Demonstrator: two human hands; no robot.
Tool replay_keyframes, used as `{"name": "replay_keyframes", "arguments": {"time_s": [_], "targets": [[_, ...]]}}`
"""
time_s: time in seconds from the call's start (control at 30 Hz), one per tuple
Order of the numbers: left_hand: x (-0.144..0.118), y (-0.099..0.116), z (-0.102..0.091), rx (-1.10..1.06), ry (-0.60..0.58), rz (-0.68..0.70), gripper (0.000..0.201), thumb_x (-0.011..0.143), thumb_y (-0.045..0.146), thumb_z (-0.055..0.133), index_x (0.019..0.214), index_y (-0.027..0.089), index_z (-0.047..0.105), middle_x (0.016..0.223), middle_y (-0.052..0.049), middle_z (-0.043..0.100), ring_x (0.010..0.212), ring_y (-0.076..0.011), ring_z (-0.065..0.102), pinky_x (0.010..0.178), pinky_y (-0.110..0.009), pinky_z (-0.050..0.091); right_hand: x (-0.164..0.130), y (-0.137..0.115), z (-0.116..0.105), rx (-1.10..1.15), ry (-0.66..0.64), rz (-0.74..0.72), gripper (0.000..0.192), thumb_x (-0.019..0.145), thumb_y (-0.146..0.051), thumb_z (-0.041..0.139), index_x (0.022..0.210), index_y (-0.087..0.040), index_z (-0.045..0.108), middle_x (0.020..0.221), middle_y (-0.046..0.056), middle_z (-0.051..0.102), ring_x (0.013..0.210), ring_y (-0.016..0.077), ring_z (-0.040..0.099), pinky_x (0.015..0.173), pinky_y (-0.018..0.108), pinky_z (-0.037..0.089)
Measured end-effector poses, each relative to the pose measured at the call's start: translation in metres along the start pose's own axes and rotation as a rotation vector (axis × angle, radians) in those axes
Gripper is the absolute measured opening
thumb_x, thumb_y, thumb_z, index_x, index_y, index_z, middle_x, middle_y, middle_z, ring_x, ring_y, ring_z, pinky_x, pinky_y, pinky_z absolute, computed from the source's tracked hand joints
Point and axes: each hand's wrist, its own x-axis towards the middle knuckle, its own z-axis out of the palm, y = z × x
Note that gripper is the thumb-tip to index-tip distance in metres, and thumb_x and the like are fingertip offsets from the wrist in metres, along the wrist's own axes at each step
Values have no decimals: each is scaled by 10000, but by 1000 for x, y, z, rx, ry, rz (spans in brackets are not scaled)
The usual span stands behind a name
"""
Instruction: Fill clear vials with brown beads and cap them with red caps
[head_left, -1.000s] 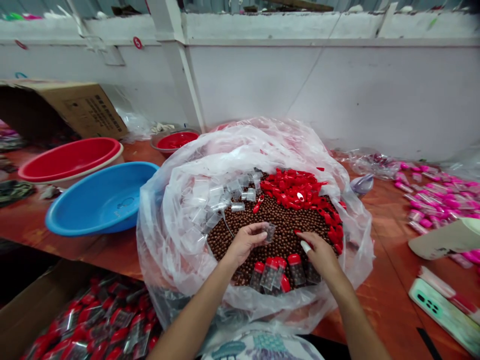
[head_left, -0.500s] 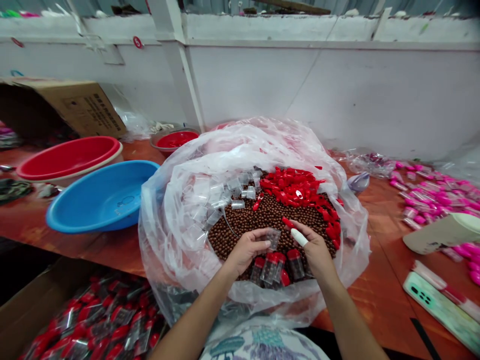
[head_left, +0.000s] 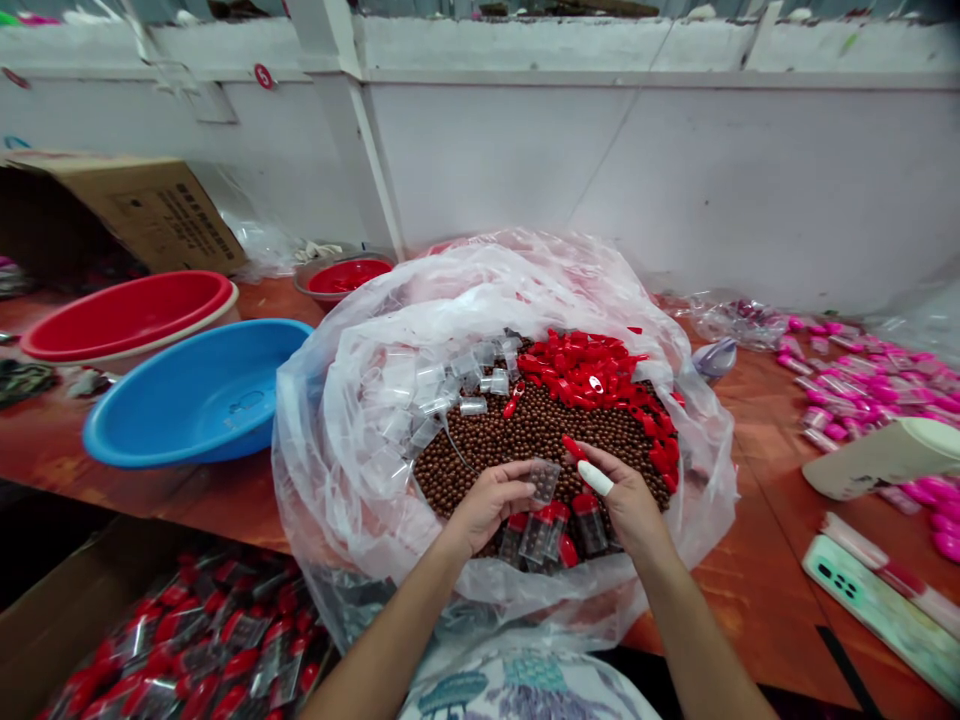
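Red table (head_left: 772, 560), a big bag (head_left: 322, 440) of brown beads (head_left: 540, 425) at its near edge.
Above the beads, the left hand (head_left: 484, 507) pinches a clear case (head_left: 548, 480) toward the bag's near rim; the right hand (head_left: 631, 505) beside it grips a red piece (head_left: 573, 447).

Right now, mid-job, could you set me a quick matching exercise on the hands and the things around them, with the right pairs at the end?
1. Left hand
2. Right hand
3. Brown beads
4. Smartphone

A. On the table, right of the plastic bag
B. White covering on one finger
C. Spread inside the plastic bag
D. Holding a clear plastic container

Pairs: 1-D, 2-B, 3-C, 4-A
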Motion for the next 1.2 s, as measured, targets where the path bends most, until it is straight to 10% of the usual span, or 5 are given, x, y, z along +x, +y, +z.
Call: {"name": "replay_keyframes", "arguments": {"time_s": [0.43, 0.73, 1.2], "targets": [[3, -5, -2, 43, 12, -33, 414, 655, 197, 677, 1063, 140, 646, 1036, -104, 649, 827, -176, 608, 754, -293, 472, 6, 9, 13, 125, 51, -165, 430, 707, -300, 677, 1121, -266, 568, 1129, 35, 616, 1093, 217, 541, 974, 433, 381], [1, -12, -7, 223, -9, 35, 429, 677, 319, 690, 1068, 149, 643, 885, -72, 669, 679, -146, 597, 637, -247, 447, -1, 0, 18, -333, -295, -259, 396, 828, -341, 518, 1220, -289, 518, 1290, 10, 511, 1213, 196, 433, 1062, 413, 267], [-2, -11, -10, 281, -16, 77, 384, 667, 316, 693, 1005, 135, 676, 887, -66, 680, 732, -170, 594, 726, -276, 443, -7, -4, 11, -271, -450, -235, 475, 882, -302, 425, 1347, -300, 330, 1360, 20, 429, 1255, 180, 382, 1070, 426, 255]]}}
